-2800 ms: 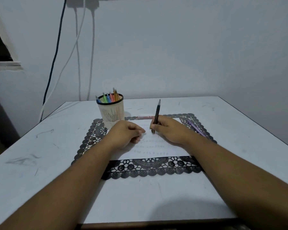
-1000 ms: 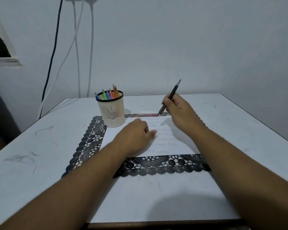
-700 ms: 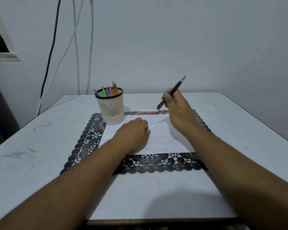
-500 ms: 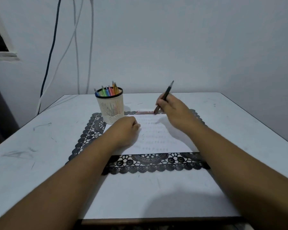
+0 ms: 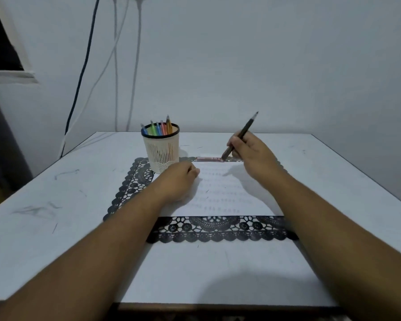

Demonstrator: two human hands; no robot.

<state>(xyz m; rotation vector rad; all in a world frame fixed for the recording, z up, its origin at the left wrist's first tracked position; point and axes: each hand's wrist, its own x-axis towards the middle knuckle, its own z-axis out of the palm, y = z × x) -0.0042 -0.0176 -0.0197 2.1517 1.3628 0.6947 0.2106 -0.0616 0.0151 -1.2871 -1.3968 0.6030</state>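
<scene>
The right hand point(image 5: 252, 156), gripping the pen point(image 5: 247, 126), has moved to the far edge of the sheet point(image 5: 252, 205). The left hand point(image 5: 178, 181) rests curled on it, empty. Several lines look written, with probably more left.

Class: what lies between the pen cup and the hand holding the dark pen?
Head view: a pinkish pen lies flat between the pen cup and the right hand.
</scene>
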